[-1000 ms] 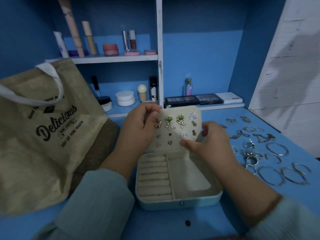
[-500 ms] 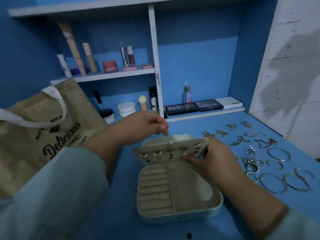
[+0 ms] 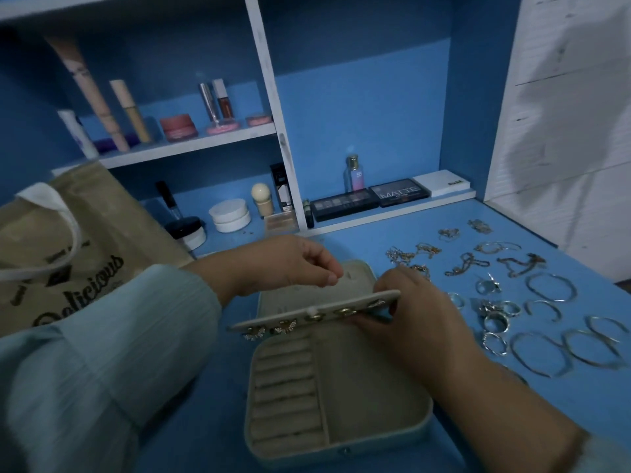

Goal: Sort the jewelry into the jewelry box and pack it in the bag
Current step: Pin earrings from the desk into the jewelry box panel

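Note:
A pale jewelry box (image 3: 375, 425) lies open on the blue desk, ring rolls on its left side, its lid (image 3: 358, 278) tipped back. My right hand (image 3: 409, 315) pinches the right end of the cream earring panel (image 3: 273, 322), which is folded almost flat over the box with several earrings on its underside. My left hand (image 3: 293, 264) hovers above the lid with fingers curled, holding nothing. Loose chains (image 3: 464, 264), rings (image 3: 495, 319) and bangles (image 3: 546, 353) are spread on the desk to the right. A tan bag (image 3: 68, 254) printed "Delicious" stands at the left.
Shelves at the back hold cosmetics: tubes, a pink jar (image 3: 179, 126), white jars (image 3: 228, 213), a small bottle (image 3: 354, 172) and eyeshadow palettes (image 3: 399, 192). A white panel (image 3: 563, 131) closes the right side.
The earring panel has swung from upright down to nearly flat over the box. My left hand let go of its top edge and now hovers above the lid.

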The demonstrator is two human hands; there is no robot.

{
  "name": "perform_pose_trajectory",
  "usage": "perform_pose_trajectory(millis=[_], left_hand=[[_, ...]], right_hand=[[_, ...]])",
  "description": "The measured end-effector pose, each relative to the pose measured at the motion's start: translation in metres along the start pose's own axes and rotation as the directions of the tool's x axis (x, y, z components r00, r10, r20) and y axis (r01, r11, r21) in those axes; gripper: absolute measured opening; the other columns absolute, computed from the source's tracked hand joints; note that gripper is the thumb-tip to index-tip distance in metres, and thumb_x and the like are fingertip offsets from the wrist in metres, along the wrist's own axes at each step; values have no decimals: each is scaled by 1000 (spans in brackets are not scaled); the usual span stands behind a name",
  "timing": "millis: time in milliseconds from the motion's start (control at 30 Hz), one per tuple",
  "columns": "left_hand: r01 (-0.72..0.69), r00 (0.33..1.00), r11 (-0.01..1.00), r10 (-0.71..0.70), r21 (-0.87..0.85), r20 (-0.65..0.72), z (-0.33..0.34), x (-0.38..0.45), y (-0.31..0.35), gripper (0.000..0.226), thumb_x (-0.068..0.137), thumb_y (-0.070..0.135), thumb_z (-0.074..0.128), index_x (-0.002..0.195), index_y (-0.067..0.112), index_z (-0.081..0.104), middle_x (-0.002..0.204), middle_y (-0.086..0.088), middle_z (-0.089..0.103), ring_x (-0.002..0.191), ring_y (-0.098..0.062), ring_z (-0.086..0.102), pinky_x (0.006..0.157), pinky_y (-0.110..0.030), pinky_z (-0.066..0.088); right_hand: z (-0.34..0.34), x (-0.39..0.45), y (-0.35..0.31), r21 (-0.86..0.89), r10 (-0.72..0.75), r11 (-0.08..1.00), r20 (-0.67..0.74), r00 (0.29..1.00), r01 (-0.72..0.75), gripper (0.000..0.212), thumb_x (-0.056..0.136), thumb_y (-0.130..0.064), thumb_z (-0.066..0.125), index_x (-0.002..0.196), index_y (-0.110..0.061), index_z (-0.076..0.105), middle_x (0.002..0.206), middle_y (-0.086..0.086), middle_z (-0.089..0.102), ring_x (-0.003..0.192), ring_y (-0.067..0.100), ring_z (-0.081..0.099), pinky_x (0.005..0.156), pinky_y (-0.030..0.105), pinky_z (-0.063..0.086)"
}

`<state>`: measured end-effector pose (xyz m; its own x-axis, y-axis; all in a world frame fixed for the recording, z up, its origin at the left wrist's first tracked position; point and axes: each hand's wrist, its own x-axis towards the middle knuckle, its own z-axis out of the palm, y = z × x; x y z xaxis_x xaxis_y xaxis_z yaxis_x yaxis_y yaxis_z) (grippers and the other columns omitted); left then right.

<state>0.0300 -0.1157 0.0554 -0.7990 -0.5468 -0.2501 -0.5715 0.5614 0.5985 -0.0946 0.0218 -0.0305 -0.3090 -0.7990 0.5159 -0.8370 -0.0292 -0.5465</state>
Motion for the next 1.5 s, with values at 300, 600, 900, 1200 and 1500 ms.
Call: perform_pose_trajectory(millis=[300,600,900,1200,1500], left_hand=[[-45,987,993,61,-107,146,7,11,-6,21,84,9,65,92,27,61,82,15,65,79,3,61,83,-14,47],[-58,973,993,79,-101,215,13,7,-9,27,86,-1,59,89,25,62,87,7,66,77,1,61,74,-12,48],[-99,976,990,115,-97,183,13,3,-5,24,87,8,61,91,32,61,95,8,64,82,0,60,79,-15,46],[-116,979,993,112,14,170,15,-1,0,24,87,14,63,86,38,61,92,17,66,88,-11,65,87,-28,50],[-102,988,995,104,-21,113,17,-4,-1,22,84,16,66,81,37,66,93,7,71,93,-16,66,93,-32,50]], right_hand=[[9,0,9,-18,-101,995,-147,984,100,34,65,-40,74,65,-16,50,67,-9,41,56,12,41,48,13,25],[11,0,9,-5,-105,994,-161,981,106,31,65,-41,69,66,-17,49,68,-10,40,59,11,40,48,18,26],[10,0,10,19,-98,995,-146,984,102,36,68,-49,65,67,-16,50,68,-9,40,57,14,42,47,19,28],[7,0,5,9,-112,993,-185,976,116,37,68,-53,52,61,-18,45,64,-11,36,53,10,36,48,8,18],[8,-1,6,20,-116,992,-192,974,122,31,68,-52,50,63,-23,40,66,-12,35,53,11,35,49,9,18]])
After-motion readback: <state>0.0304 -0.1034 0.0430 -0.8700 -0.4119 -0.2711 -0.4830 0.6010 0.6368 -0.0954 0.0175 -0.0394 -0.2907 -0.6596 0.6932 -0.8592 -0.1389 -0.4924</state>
